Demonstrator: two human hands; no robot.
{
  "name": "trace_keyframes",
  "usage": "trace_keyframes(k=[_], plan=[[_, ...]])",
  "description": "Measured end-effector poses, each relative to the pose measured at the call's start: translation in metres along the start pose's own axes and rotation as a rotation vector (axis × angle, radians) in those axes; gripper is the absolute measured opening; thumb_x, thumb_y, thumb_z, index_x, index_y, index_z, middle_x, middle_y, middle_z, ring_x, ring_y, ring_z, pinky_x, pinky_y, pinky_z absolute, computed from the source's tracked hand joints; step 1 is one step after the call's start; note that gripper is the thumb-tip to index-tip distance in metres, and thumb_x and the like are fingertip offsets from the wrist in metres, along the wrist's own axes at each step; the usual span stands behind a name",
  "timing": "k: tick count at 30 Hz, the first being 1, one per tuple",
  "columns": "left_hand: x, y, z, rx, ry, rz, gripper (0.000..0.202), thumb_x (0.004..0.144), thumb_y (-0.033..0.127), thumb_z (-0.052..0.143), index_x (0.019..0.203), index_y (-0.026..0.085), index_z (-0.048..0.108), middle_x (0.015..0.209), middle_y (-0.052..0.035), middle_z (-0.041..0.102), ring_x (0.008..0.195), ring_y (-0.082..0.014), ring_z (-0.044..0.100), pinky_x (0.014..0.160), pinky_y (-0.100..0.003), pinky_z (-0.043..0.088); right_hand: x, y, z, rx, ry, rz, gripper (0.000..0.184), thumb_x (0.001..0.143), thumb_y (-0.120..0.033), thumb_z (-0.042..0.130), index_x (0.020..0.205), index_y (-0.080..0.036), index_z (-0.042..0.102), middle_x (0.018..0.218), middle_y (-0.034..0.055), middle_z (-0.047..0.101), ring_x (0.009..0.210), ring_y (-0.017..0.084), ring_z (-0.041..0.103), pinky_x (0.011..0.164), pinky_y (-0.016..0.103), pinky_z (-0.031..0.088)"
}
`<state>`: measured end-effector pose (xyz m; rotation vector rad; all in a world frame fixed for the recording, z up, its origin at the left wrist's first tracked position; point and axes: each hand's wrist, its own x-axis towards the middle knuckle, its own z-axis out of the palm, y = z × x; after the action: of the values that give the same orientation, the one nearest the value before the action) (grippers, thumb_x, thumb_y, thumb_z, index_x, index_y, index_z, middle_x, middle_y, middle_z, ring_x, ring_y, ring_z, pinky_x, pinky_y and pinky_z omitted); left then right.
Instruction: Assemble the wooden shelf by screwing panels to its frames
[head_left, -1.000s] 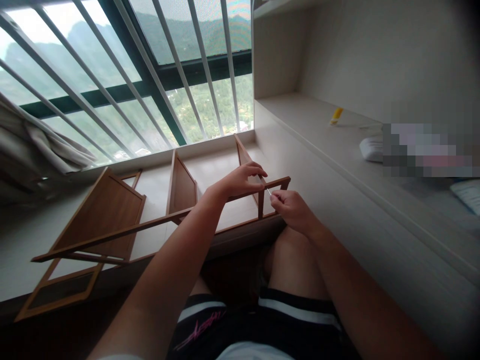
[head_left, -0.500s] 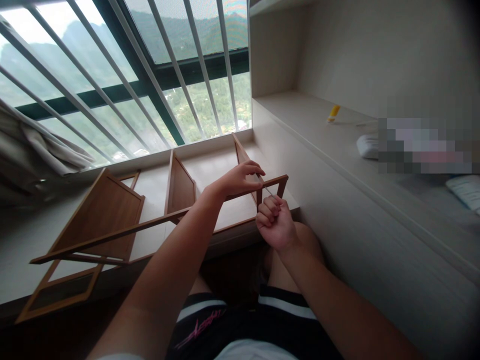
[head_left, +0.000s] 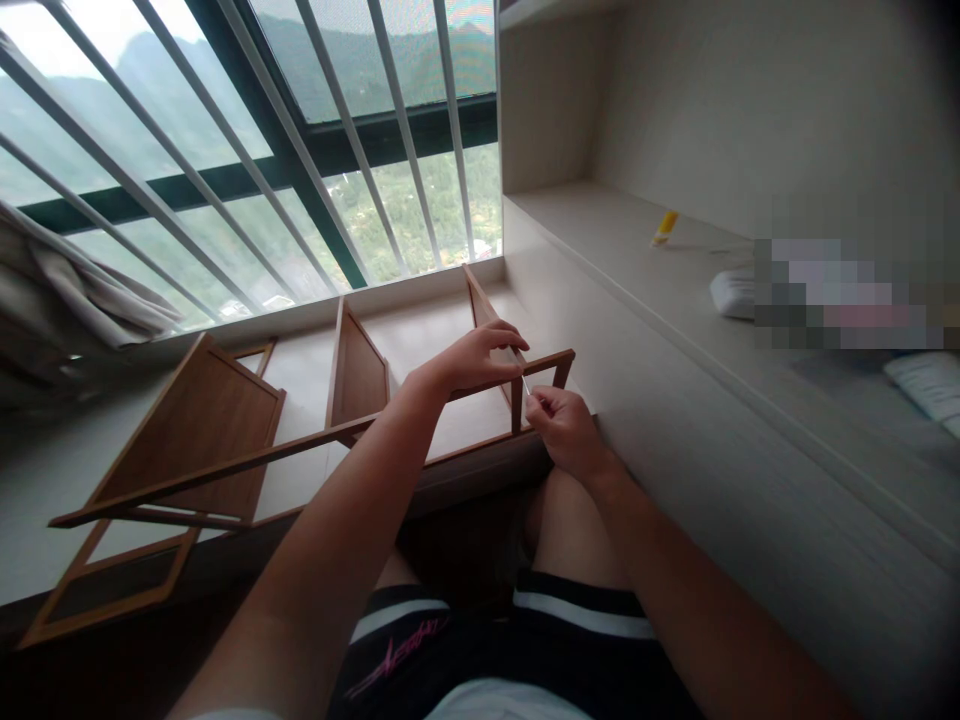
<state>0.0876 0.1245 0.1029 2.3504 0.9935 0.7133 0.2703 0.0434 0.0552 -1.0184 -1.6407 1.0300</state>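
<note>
A brown wooden shelf frame (head_left: 259,458), with long rails and upright panels, lies on the pale window ledge. My left hand (head_left: 480,355) is on its near rail close to the right-hand joint, with the fingers curved over the wood and the thumb by the rail. Just below that joint, my right hand (head_left: 561,420) is closed around a thin metal tool that looks like a hex key (head_left: 526,385). Its shaft points up at the joint by my left fingertips. The rest of the tool is hidden in my fist, and I cannot make out the tip's contact.
Behind the ledge is a barred window (head_left: 360,150), with a grey curtain (head_left: 75,290) at left. A pale cabinet wall (head_left: 675,400) rises close on my right. On its shelf lie a small yellow tube (head_left: 665,228), a white item (head_left: 733,293) and a blurred patch.
My right hand has rotated at the wrist, from palm side showing to its back showing, while holding the tool. The tool's shaft has changed angle. My left hand stays in place.
</note>
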Motion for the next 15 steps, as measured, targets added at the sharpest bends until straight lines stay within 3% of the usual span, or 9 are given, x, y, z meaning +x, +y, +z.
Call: trace_keyframes(k=[5,15], plan=[[0.000,0.000,0.001,0.003,0.002,-0.015,0.032,0.078,0.031,0.066,0.108,0.021,0.070,0.114,-0.0080,0.059,0.106,-0.0199,0.058,0.099,-0.034,0.045,0.006,0.000,-0.009,-0.179,-0.017,-0.036,0.032,0.082,-0.024,0.050,0.056,-0.020,0.032,0.052,-0.0061,0.028,0.051,0.008,0.026,0.049,0.026,0.020],[-0.001,0.008,-0.002,0.007,-0.018,-0.025,0.032,0.079,0.029,0.064,0.109,0.020,0.070,0.115,-0.0082,0.060,0.106,-0.0199,0.059,0.098,-0.032,0.046,0.010,0.004,-0.016,-0.240,-0.080,-0.045,0.028,0.080,-0.022,0.050,0.057,-0.019,0.034,0.051,-0.0063,0.030,0.051,0.008,0.028,0.050,0.025,0.020]])
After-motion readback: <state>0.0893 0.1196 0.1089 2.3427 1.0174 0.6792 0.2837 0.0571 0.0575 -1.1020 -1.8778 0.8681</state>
